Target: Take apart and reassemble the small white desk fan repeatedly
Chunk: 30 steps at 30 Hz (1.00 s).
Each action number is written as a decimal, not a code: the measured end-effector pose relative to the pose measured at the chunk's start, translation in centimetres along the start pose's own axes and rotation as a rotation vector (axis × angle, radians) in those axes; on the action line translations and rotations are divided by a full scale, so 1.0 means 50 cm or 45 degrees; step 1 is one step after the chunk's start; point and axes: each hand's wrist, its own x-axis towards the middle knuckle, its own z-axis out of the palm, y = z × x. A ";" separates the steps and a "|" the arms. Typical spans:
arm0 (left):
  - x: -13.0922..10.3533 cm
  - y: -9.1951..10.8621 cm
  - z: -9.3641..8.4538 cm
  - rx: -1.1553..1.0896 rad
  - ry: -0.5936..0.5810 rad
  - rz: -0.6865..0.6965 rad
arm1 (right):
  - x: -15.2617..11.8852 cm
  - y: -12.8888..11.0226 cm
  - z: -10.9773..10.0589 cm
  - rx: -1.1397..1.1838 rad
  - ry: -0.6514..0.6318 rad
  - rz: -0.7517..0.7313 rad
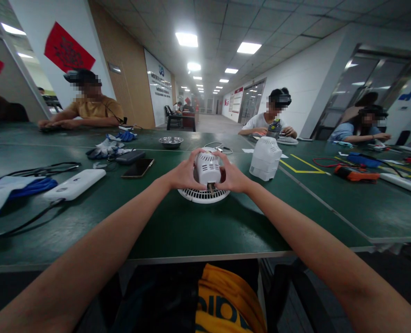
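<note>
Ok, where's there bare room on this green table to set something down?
Bare room lies between your forearms, from the fan grille to the table's near edge; also at right, between the orange multimeter and that edge. The left is crowded: gloves, a smartphone, a white cabled device.

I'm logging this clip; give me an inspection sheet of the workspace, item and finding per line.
Surface: green table, yellow tape at the right.
Job's things: white housing over a round white grille; whether they are joined is hidden. White shell stands apart to the right.
Clutter: phone, white device and gloves to the left; metal bowl farther back; orange meter far right.
Grips: left grip and right grip hold the housing from both sides.
Cables: black cable at the white device; white cable behind the housing.
Surroundings: people seated across the table; ceiling lights on.
</note>
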 end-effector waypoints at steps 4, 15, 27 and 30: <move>0.000 0.001 -0.002 0.008 0.003 -0.003 | 0.000 -0.003 0.001 -0.024 0.005 -0.002; -0.012 0.000 -0.004 0.092 0.078 -0.062 | -0.007 0.027 -0.013 -0.329 0.123 -0.011; -0.028 -0.127 -0.007 0.334 0.185 -0.664 | -0.007 0.097 -0.034 -0.331 0.421 0.182; -0.030 -0.136 -0.008 0.363 0.119 -0.744 | -0.007 0.093 -0.033 -0.280 0.445 0.174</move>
